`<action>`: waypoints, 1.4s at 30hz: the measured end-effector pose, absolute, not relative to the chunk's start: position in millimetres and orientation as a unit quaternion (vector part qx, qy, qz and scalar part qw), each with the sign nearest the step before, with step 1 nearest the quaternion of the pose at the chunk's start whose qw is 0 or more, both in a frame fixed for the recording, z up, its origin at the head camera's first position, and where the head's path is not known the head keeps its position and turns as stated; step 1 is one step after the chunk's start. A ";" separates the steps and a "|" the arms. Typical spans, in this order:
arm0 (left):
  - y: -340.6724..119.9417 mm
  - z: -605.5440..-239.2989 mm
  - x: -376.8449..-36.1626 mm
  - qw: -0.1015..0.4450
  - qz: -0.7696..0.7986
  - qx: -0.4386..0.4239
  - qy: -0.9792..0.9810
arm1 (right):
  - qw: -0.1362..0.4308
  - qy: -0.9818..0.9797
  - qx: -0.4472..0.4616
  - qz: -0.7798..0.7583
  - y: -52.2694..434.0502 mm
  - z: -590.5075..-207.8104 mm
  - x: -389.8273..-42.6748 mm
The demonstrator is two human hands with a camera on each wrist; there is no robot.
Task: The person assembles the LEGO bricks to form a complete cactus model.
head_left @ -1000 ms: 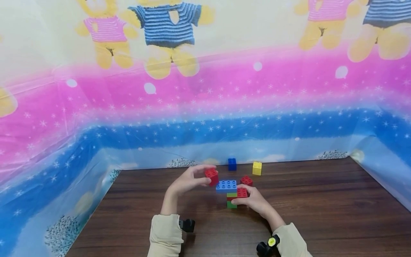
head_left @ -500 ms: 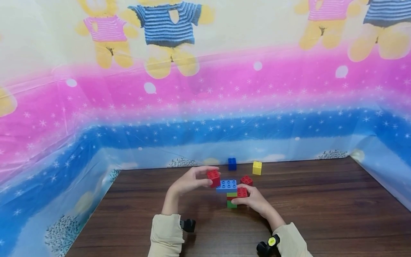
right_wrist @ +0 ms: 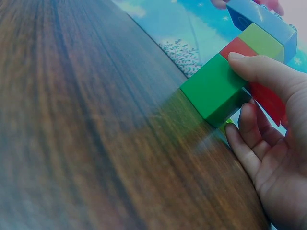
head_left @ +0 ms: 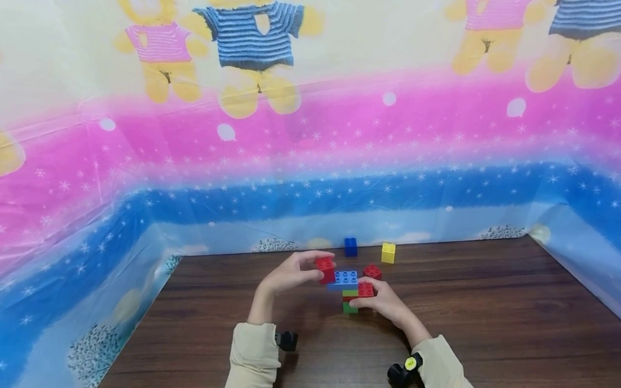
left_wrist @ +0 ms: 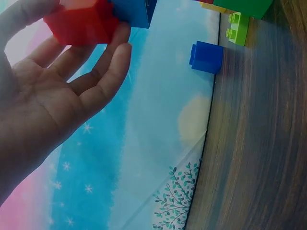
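Note:
In the head view my left hand (head_left: 288, 276) pinches a red toy brick (head_left: 325, 270) between thumb and fingers, at the left end of a light blue studded brick (head_left: 346, 279). That long brick tops a stack with a lime brick (right_wrist: 263, 40), a red brick (right_wrist: 237, 47) and a green brick (right_wrist: 216, 88) at the bottom. My right hand (head_left: 385, 303) grips the stack low down, its thumb across the red and green layers. A red studded part (head_left: 366, 290) juts to the right, partly behind my right fingers. In the left wrist view the held red brick (left_wrist: 81, 24) overlaps the blue one.
Behind the stack stand a dark blue brick (head_left: 350, 247), a yellow brick (head_left: 388, 253) and a loose red brick (head_left: 372, 271). A small lime brick (left_wrist: 237, 28) shows low behind the stack. A printed cloth (head_left: 291, 194) rises at the back edge of the wooden table (head_left: 485, 307).
My left hand has moved slightly right with the red brick, which now covers the left studs of the light blue brick. The right hand and the stack stay in place.

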State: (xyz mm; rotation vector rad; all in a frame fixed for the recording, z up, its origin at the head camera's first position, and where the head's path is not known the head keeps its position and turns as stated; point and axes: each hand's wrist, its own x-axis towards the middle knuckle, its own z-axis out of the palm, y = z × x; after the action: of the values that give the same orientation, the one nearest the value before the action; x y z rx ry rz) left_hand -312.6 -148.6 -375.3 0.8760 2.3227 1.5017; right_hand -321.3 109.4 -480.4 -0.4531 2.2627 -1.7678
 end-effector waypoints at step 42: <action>-138.6 -385.5 -317.0 0.101 0.508 0.300 0.801 | 0.112 0.781 -0.150 -0.596 109.1 -481.2 -321.6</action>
State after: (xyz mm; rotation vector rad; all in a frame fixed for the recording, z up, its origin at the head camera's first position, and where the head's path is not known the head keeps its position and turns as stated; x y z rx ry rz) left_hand -317.0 -138.6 -385.5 0.8853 2.3661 1.5011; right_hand -321.6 109.1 -481.2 -0.4403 2.2913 -1.7504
